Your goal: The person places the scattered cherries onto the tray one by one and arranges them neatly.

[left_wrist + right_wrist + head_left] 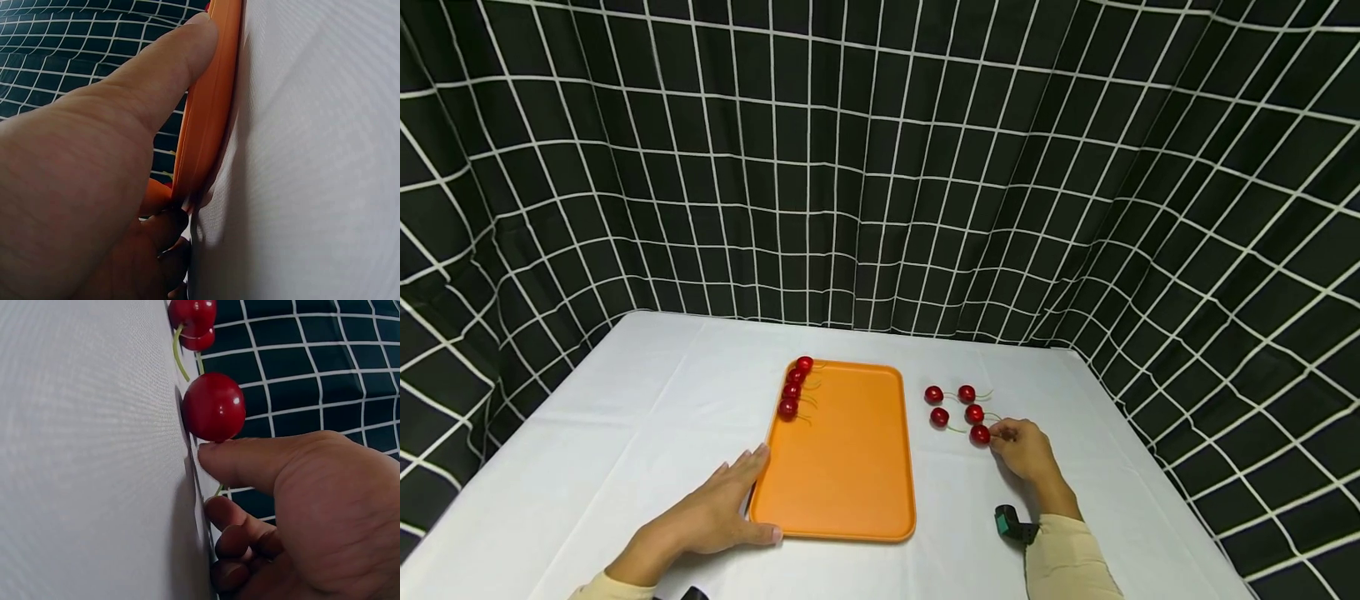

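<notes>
My left hand [718, 508] lies along the near left corner of an orange tray [842, 467], fingers stretched along its left side. Its thumb [187, 53] rests against the tray's rim in the left wrist view. My right hand [1026, 450] is low over the white table, beside the nearest red cherry [980, 434] of a small group. In the right wrist view, its thumb tip meets that cherry [214, 407]. A gap shows between the thumb and the curled fingers, with a thin green stem [220, 489] visible in it.
Several cherries with stems [791, 390] line the tray's far left edge. To the tray's right, more loose cherries [939, 417] sit on the white tablecloth [625, 417]. A black curtain with white grid lines [865, 167] surrounds the table's back and sides.
</notes>
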Motion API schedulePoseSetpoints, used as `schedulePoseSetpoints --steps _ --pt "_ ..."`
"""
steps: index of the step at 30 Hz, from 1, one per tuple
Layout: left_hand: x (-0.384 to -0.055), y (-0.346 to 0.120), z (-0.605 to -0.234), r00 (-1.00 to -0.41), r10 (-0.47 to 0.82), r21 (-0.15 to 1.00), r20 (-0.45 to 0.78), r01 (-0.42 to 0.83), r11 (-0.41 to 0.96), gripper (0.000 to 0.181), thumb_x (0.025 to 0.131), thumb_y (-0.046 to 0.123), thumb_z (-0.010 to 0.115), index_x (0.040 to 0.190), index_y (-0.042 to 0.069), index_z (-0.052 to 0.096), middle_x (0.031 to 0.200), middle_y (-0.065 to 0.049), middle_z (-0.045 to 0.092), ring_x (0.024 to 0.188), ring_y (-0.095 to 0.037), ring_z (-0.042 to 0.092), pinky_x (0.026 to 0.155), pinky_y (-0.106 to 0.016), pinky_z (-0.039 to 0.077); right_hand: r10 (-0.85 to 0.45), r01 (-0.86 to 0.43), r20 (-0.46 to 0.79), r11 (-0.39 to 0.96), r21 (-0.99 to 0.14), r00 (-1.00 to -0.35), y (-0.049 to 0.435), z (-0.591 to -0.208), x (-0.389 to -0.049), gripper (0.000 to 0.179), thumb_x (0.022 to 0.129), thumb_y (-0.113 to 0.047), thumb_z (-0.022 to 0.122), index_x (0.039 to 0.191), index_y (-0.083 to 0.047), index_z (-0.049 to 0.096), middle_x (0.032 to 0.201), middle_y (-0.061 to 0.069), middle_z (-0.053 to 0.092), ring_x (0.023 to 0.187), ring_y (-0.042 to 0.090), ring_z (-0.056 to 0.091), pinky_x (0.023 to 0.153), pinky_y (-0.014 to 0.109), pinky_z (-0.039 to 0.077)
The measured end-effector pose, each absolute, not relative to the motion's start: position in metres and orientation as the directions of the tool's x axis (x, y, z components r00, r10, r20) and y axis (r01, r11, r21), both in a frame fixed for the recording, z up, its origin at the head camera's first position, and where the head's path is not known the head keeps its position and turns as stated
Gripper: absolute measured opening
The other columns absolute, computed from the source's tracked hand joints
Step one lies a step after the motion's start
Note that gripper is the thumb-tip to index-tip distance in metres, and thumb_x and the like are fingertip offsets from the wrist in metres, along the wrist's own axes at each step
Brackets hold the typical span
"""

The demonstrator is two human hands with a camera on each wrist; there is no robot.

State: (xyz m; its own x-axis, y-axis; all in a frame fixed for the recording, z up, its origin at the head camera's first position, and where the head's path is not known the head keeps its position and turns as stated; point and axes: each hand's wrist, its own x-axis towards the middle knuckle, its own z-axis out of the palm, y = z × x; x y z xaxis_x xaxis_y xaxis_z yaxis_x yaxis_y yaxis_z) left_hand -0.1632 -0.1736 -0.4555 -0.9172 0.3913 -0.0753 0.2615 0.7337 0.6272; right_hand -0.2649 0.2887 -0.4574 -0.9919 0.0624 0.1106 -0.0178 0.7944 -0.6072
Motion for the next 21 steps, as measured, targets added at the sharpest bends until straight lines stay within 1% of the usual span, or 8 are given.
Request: schedulePoseSetpoints --steps 3,6,10,13,16,21 --pt "-0.163 -0.175 -0.455 -0.914 0.398 0.637 -0.078 0.262 0.726 0.117 0.070 0.060 0.077 0.150 -0.006 0.022 0.156 -0.017 0.016 0.143 -0.037 0.011 0.113 -0.056 0.002 0.066 -0.022 0.119 0.788 -0.615 -0.991 0.288 -0.458 -0.264 0.005 0.083 -0.004 0.069 0.088 -0.005 0.071 0.087 0.009 0.060 0.083 0.027 0.053 0.070 0.040 0.043" --pt "-0.162 -0.175 -0.455 -0.913 0.399 0.644 -0.082 0.257 0.720 0.117 0.070 0.059 0.077 0.150 -0.006 0.022 0.156 -0.018 0.015 0.143 -0.038 0.011 0.113 -0.056 0.002 0.076 -0.022 0.127 0.773 -0.633 -0.989 0.288 -0.458 -0.263 0.004 0.084 -0.008 0.071 0.087 -0.005 0.071 0.086 0.006 0.063 0.082 0.025 0.054 0.067 0.036 0.043" --pt "-0.162 -0.175 -0.456 -0.916 0.393 0.642 -0.087 0.250 0.725 0.117 0.070 0.061 0.076 0.150 -0.004 0.022 0.157 -0.016 0.016 0.143 -0.037 0.011 0.113 -0.055 0.002 0.095 -0.008 0.110 0.723 -0.690 -0.989 0.289 -0.456 -0.262 0.006 0.085 -0.010 0.072 0.087 -0.005 0.072 0.081 0.003 0.064 0.076 0.021 0.053 0.060 0.031 0.042" --pt "-0.162 -0.175 -0.456 -0.918 0.385 0.631 -0.091 0.246 0.736 0.117 0.069 0.063 0.076 0.151 -0.002 0.023 0.157 -0.014 0.017 0.143 -0.035 0.012 0.114 -0.054 0.004 0.109 0.003 0.096 0.678 -0.735 -0.989 0.290 -0.453 -0.262 0.007 0.085 -0.010 0.072 0.088 -0.004 0.072 0.078 0.002 0.063 0.074 0.019 0.051 0.058 0.029 0.042" --pt "-0.162 -0.175 -0.456 -0.919 0.384 0.626 -0.089 0.248 0.739 0.117 0.069 0.064 0.075 0.151 -0.002 0.023 0.157 -0.014 0.017 0.143 -0.035 0.012 0.114 -0.054 0.004 0.125 0.004 0.099 0.642 -0.766 -0.987 0.292 -0.448 -0.261 0.010 0.086 -0.010 0.072 0.091 -0.001 0.073 0.079 0.003 0.064 0.075 0.019 0.051 0.060 0.028 0.042" --pt "-0.163 -0.175 -0.455 -0.916 0.392 0.630 -0.085 0.255 0.733 0.116 0.070 0.063 0.075 0.151 -0.002 0.022 0.157 -0.014 0.017 0.143 -0.035 0.012 0.114 -0.054 0.003 0.166 0.024 0.096 0.603 -0.797 -0.981 0.293 -0.439 -0.258 0.014 0.087 -0.013 0.072 0.094 -0.002 0.074 0.082 0.004 0.064 0.079 0.019 0.052 0.062 0.028 0.043"
